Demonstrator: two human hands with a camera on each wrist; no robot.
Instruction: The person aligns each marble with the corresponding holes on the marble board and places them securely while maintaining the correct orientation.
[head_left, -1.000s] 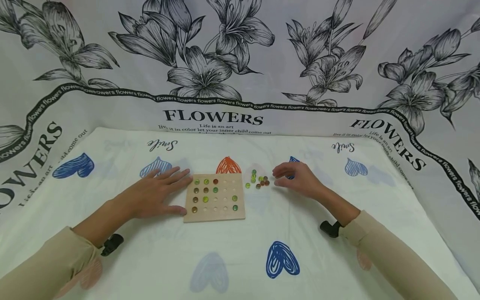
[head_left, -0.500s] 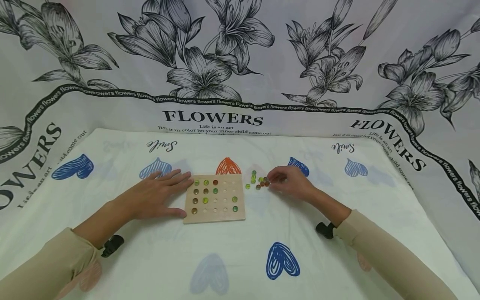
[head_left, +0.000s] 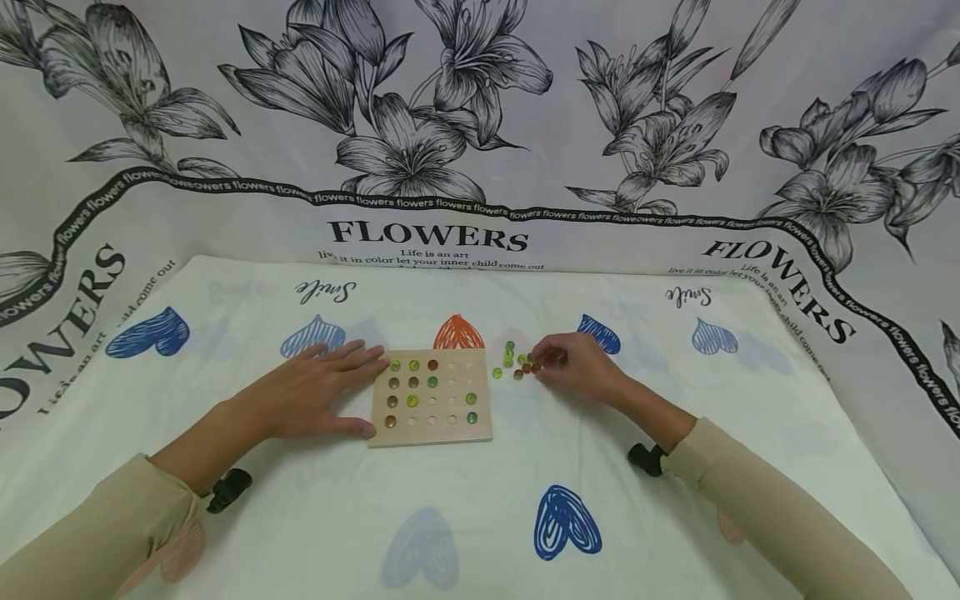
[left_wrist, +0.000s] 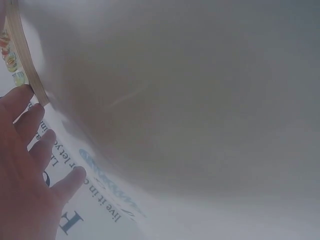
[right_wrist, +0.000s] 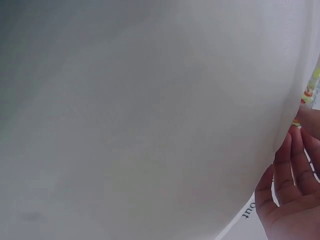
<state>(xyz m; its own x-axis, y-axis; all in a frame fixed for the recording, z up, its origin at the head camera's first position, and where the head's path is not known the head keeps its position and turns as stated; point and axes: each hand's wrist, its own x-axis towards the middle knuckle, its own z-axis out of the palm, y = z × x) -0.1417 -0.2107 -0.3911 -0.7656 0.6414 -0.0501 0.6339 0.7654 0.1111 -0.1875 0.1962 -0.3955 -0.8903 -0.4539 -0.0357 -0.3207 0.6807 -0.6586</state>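
A light wooden board with rows of round hollows lies on the cloth; green, yellow-green and brown glass marbles sit in part of them. My left hand is spread flat, its fingertips and thumb touching the board's left edge. The left wrist view has these fingers beside the board's edge. Right of the board lies a loose group of green and brown marbles. At its right side, my right hand pinches a marble between thumb and fingers, mostly hidden by them.
A white cloth printed with hearts covers the table. Behind it hangs a flower-printed curtain. Dark wrist cameras sit at both cuffs.
My right hand has moved left to the loose marbles, and its fingers have closed together at their right edge. The left hand and the board have stayed in place.
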